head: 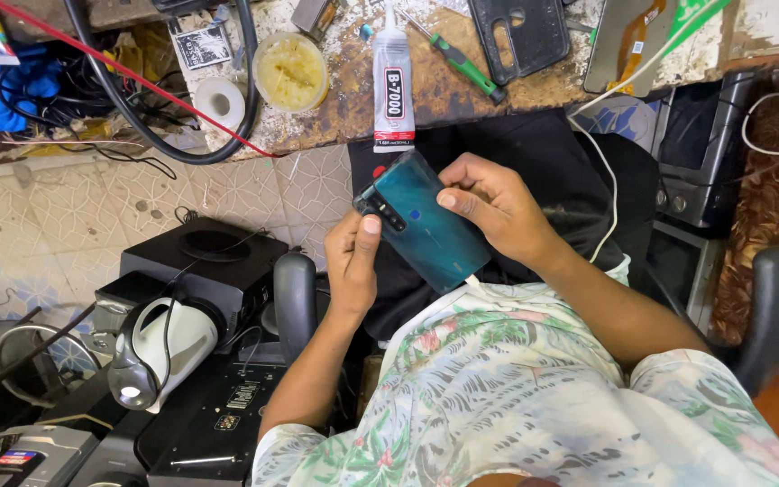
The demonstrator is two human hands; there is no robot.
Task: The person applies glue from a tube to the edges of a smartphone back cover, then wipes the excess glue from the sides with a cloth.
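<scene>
- Two hands are being used on one phone [426,230], which is being held in the air above the lap, just under the edge of the worn workbench [462,86].
- The phone is being held with its shiny blue-green back facing up and its camera strip toward the top left.
- The left hand [351,261] is being closed on the lower left edge, with the thumb being pressed near the camera strip.
- The right hand [498,207] is being wrapped around the right edge, with the fingers curled over the back.
- The back cover is probably being pressed or checked, though the seam is too small to be seen well.
- A tube of glue [393,77] and a green screwdriver [466,65] are being left untouched on the bench.
- A firm, even squeeze along the edges is likely being called for next.
</scene>
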